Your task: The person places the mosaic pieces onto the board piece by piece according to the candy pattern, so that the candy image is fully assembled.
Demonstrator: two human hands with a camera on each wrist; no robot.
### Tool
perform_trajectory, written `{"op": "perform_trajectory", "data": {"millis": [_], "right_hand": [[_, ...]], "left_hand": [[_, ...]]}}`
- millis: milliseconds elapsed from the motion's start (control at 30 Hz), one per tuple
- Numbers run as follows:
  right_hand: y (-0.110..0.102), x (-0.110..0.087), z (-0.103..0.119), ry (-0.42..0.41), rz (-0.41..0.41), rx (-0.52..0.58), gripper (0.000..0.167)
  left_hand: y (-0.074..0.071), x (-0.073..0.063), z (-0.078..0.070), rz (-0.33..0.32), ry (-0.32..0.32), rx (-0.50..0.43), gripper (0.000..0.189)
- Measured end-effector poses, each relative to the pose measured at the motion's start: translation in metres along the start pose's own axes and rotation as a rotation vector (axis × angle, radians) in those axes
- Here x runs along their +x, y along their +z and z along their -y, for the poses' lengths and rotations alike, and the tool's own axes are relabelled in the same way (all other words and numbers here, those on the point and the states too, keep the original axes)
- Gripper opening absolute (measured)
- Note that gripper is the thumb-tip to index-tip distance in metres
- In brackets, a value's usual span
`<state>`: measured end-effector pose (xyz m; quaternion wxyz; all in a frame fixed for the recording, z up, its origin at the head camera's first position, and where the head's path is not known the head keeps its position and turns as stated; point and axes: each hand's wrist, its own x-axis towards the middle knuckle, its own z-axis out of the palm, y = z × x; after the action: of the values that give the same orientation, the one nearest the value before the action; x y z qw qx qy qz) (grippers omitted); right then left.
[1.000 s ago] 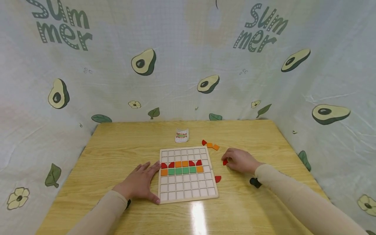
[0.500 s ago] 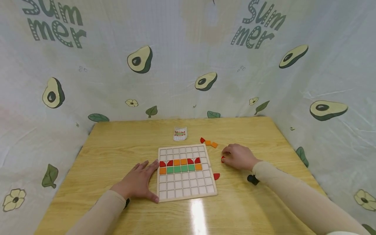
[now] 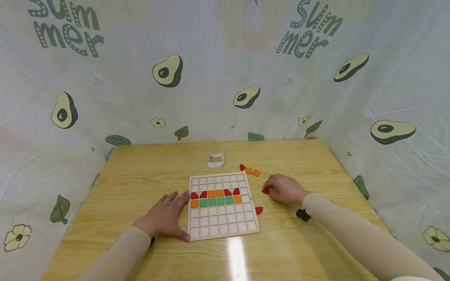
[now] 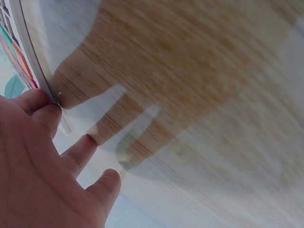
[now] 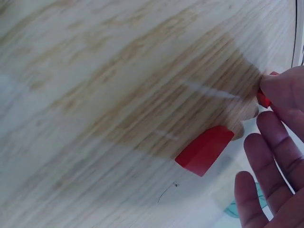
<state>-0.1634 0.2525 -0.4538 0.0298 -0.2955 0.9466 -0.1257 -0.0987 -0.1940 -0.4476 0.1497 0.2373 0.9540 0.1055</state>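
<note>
My left hand (image 3: 165, 216) lies spread along the left edge of a wooden grid board (image 3: 223, 224), thumb and fingertips touching it. In the left wrist view, the fingertips (image 4: 47, 111) meet the board's edge. The board bears red quarter-circle tiles (image 3: 227, 192), orange square tiles (image 3: 215, 193) and a run of green squares (image 3: 216, 201) in two rows. Right of the board, my right hand (image 3: 286, 189) pinches a red quarter-circle tile (image 3: 265, 191) just at the table. The right wrist view shows another red tile (image 5: 204, 149) lying under this hand, hidden in the head view.
A small pattern card (image 3: 215, 159) lies behind the board. Beyond the board's far right corner sit a red tile (image 3: 242, 167) and two orange squares (image 3: 253, 171). One more red quarter-circle (image 3: 259, 210) rests by the board's right edge. A printed curtain (image 3: 211, 70) surrounds the table.
The right hand has shifted slightly left, and the red tile at its fingertips has changed orientation. The head view has tilted a little. My left hand stays at the board's edge.
</note>
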Motion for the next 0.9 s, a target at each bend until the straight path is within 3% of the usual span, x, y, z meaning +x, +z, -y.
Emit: {"op": "perform_trajectory", "data": {"millis": [400, 667, 767, 900], "right_hand": [[0.002, 0.0036, -0.0011, -0.037, 0.015, 0.004, 0.026], [0.0007, 0.0011, 0.0024, -0.115, -0.008, 0.003, 0.026], [0.0003, 0.0013, 0.0037, -0.084, -0.012, -0.003, 0.026], [0.0014, -0.0012, 0.0016, 0.019, -0.003, -0.003, 0.021]], "left_hand": [[0.0006, 0.0016, 0.0002, -0.005, -0.005, -0.001, 0.135], [0.0041, 0.0011, 0.0034, -0.016, 0.01, -0.02, 0.137], [0.0044, 0.0001, 0.0044, -0.016, 0.005, -0.016, 0.138], [0.0021, 0.0007, 0.0021, -0.017, 0.012, -0.013, 0.136]]}}
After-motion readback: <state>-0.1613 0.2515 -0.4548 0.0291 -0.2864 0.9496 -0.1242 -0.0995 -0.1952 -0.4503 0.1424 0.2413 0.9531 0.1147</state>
